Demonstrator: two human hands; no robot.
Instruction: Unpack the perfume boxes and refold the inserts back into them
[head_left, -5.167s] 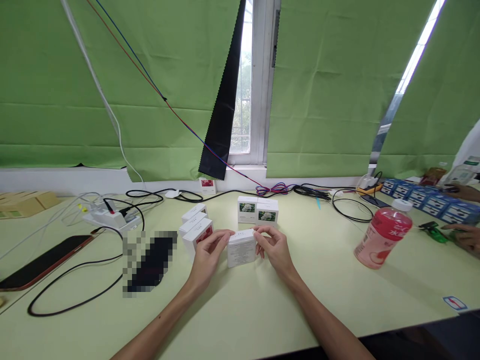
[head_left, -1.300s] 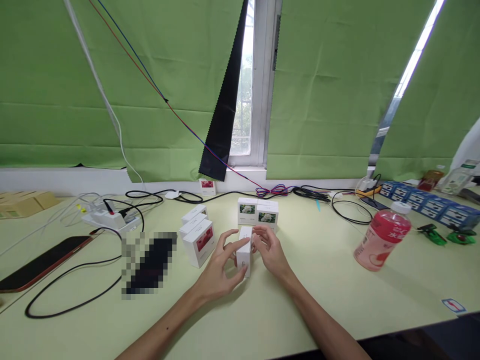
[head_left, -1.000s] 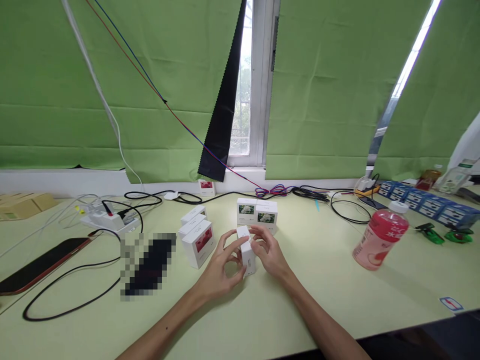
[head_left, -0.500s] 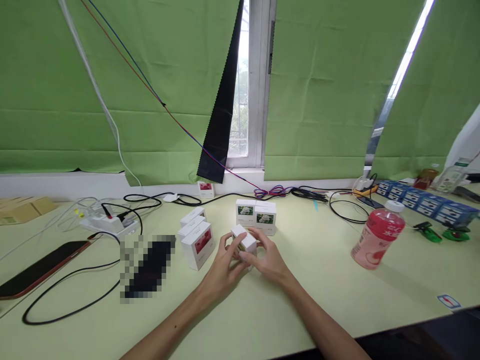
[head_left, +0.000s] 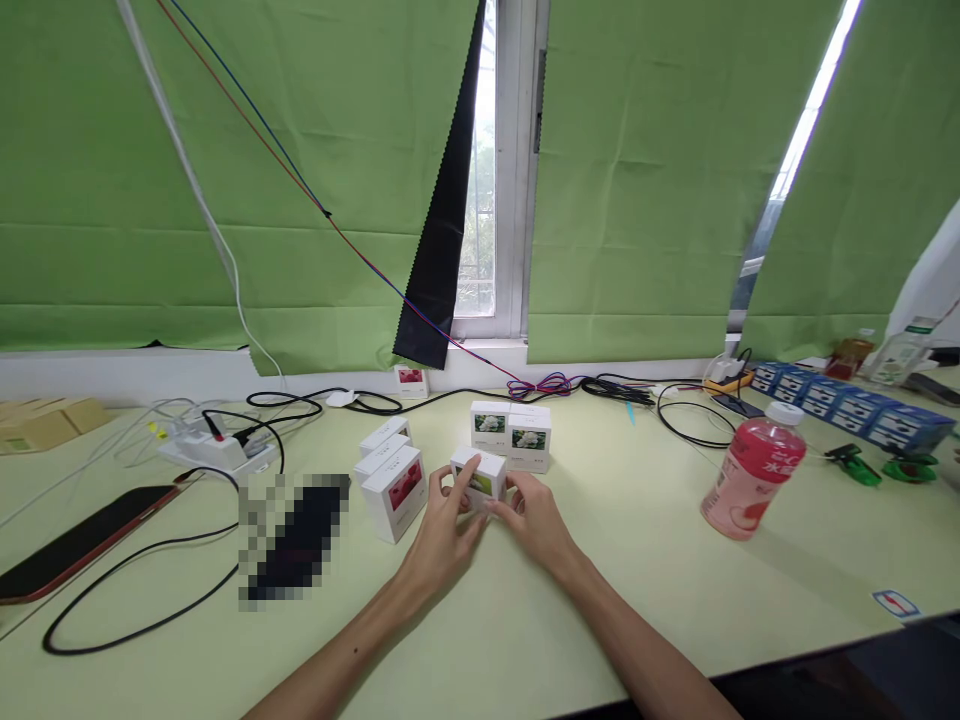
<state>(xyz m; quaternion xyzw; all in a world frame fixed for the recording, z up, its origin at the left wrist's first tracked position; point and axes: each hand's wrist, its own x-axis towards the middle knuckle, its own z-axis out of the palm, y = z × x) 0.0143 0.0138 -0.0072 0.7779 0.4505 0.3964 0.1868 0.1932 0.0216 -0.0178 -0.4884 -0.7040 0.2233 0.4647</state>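
A small white box (head_left: 486, 462) with a green and yellow picture on its front is between my two hands, just above or on the table. My left hand (head_left: 444, 515) grips its left side, with the index finger laid over the front. On the right edge, my right hand (head_left: 534, 512) pinches it between thumb and fingers. Close behind stand white boxes with white-flower pictures (head_left: 529, 445). Left of my hands is a row of white boxes with red pictures (head_left: 397, 500). The lower part of the held box is partly covered by my fingers.
A pink drink bottle (head_left: 754, 475) stands to the right, with blue boxes (head_left: 855, 405) and green clips (head_left: 855, 465) beyond. On the left lie a phone (head_left: 82, 535), a power strip (head_left: 217, 447), a black cable (head_left: 142, 542) and a blurred dark object (head_left: 300, 540). Another white box (head_left: 411, 382) stands by the wall.
The held box has turned so its pictured front faces me, and it has shifted slightly left. My right-hand fingers have moved from its top to its right edge.
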